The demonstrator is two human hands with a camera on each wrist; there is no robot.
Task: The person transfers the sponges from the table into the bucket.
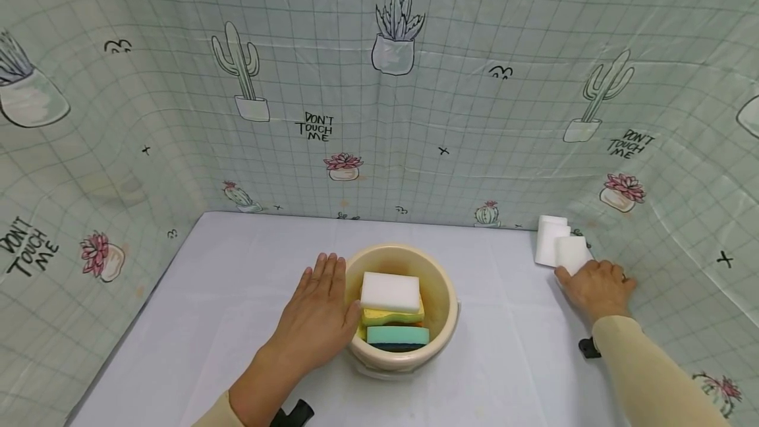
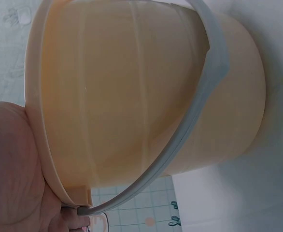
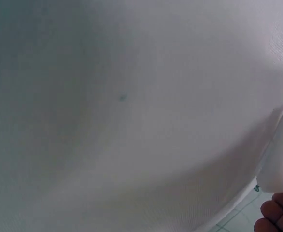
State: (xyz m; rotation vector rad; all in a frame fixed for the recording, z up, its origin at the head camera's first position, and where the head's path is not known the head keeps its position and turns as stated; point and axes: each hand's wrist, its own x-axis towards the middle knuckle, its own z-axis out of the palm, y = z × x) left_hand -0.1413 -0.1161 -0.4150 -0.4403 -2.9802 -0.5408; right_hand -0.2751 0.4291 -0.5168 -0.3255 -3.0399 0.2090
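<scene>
My left hand (image 1: pixel 317 321) lies with straight fingers along the left rim of a cream bucket (image 1: pixel 447 282). In the left wrist view its palm touches the rim, beside the bucket's grey handle (image 2: pixel 180 130). Inside the bucket, a white sponge (image 1: pixel 390 292) lies over a yellow sponge (image 1: pixel 391 317), with a green sponge (image 1: pixel 397 335) in front. At the back right, my right hand (image 1: pixel 601 288) grips the near end of a white sponge block (image 1: pixel 572 252). Its curled fingers (image 3: pixel 272 212) show at the block's edge in the right wrist view.
More white sponge blocks (image 1: pixel 550 239) lie just behind and left of the gripped one, near the table's back edge. A white cloth covers the table (image 1: pixel 498 348). Printed cactus curtains (image 1: pixel 356 84) rise behind and along both sides.
</scene>
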